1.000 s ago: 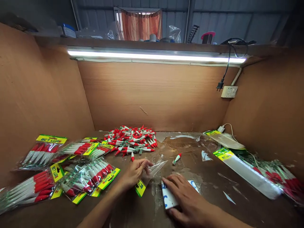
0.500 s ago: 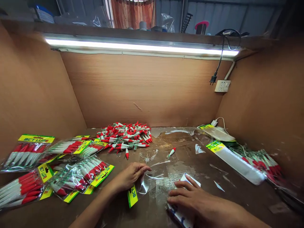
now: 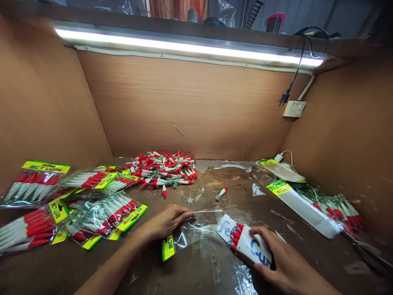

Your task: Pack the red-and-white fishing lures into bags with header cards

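My left hand (image 3: 168, 221) pinches the edge of a clear plastic bag (image 3: 188, 237) with a yellow header, which lies flat on the bench. In my right hand (image 3: 285, 260) is a white card holder (image 3: 256, 248) with blue handwriting, gripped between thumb and fingers. Red tips of several lures (image 3: 237, 235) stick out beside its white flap, pointing toward the bag's mouth. Holder and bag are a little apart. Beyond them a single red-and-white lure (image 3: 221, 193) lies loose.
A heap of red-and-white lures (image 3: 162, 170) lies at the back. Filled yellow-topped packets (image 3: 107, 217) cover the left side. On the right are a stack of flat bags (image 3: 307, 209) and more lures (image 3: 340, 211). A black plug (image 3: 284, 98) hangs near the wall socket (image 3: 294, 109).
My right hand has shifted right and turned, with the card holder now lifted and its red lure tips showing. The left hand still pinches the bag. The view has tilted down slightly.
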A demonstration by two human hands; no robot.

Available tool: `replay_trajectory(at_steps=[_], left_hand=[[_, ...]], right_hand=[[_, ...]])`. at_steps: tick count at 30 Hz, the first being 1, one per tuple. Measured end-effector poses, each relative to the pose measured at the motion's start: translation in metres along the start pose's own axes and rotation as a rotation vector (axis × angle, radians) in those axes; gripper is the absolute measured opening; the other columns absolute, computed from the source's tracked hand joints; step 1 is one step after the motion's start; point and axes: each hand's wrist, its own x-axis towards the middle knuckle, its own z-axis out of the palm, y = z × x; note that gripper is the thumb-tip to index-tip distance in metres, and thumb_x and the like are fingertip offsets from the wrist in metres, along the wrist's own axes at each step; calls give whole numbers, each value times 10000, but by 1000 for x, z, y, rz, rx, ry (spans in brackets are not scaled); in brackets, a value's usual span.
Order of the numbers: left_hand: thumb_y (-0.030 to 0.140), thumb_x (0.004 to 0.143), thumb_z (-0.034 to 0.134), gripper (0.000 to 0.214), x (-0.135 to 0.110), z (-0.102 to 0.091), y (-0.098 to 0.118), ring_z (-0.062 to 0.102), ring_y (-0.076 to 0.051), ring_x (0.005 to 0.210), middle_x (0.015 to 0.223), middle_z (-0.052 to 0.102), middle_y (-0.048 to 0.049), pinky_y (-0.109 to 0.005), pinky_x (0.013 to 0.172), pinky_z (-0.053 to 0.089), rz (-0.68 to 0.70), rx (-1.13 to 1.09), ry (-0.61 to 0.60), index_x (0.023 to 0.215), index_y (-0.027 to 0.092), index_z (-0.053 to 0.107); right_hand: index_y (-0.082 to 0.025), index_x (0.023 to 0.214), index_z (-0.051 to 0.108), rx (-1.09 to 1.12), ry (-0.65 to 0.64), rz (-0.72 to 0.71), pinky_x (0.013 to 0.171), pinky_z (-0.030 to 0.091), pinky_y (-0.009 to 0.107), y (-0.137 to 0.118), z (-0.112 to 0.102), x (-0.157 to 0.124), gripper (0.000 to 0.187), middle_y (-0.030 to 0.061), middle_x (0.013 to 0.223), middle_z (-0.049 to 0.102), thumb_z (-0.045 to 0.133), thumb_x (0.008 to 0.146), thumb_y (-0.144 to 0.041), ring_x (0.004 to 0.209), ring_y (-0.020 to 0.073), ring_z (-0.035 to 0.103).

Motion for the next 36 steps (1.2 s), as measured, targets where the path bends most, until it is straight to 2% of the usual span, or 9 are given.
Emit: replay_trajectory(at_steps=[4, 6, 11, 14, 21, 29, 33, 36], left_hand=[[619, 974, 381, 596, 0, 1, 0, 446, -140, 595, 682, 607, -7, -225, 559, 325, -2, 21, -24, 1121, 163, 735], [609, 980, 381, 572, -1, 1, -1, 472, -146, 614, 708, 636, -9, -225, 577, 340, 20, 65, -32, 1115, 185, 742], [545, 990, 420, 450, -4, 1, -2, 607, -206, 849, 990, 741, -47, -253, 761, 408, 86, 189, -14, 1128, 266, 744], [549, 985, 421, 449, -7, -1, 0, 623, -221, 843, 952, 750, -49, -261, 761, 411, 75, 208, 4, 1089, 269, 756], [550, 977, 435, 453, -6, -2, -2, 629, -228, 845, 892, 747, -49, -258, 753, 405, 65, 201, 65, 1063, 250, 764], [492, 992, 441, 395, -8, 1, 7, 640, -237, 977, 1123, 741, -46, -269, 792, 414, 23, 199, 39, 1198, 292, 712], [488, 954, 504, 362, -6, 4, 7, 637, -206, 849, 945, 744, -34, -248, 707, 404, -12, 166, 36, 1071, 239, 739], [501, 935, 521, 369, -3, 4, 4, 577, -165, 681, 748, 673, -3, -230, 597, 361, -32, 138, 25, 910, 193, 720]], right_hand=[[-257, 1322, 472, 75, 65, -89, 1028, 444, 417, 4, 1, 14, 577, 91, 1367, 553, 610, 762, -247, 1208, 294, 556], [-257, 1313, 472, 122, 35, -155, 1036, 441, 416, -1, -2, 21, 590, 87, 1375, 548, 608, 740, -215, 1227, 294, 542], [-265, 1227, 521, 147, -104, -312, 1076, 409, 420, -19, -14, 39, 512, 69, 1429, 511, 616, 731, -180, 1286, 286, 498], [-262, 1198, 535, 94, -142, -410, 1095, 388, 422, -20, -25, 51, 521, 65, 1424, 512, 621, 697, -147, 1296, 287, 488], [-264, 1210, 497, 25, -76, -369, 1050, 427, 424, -10, -34, 54, 529, 75, 1448, 483, 607, 706, -146, 1268, 293, 507], [-265, 1182, 527, 38, -96, -397, 1078, 409, 440, -20, -23, 46, 449, 83, 1417, 513, 636, 752, -198, 1291, 296, 489], [-256, 1158, 540, 44, -125, -443, 1102, 380, 461, -17, -24, 49, 447, 87, 1454, 485, 626, 729, -167, 1326, 305, 460], [-251, 1164, 533, 78, -153, -449, 1105, 380, 454, -10, -26, 54, 473, 91, 1461, 478, 620, 711, -151, 1335, 303, 459]])
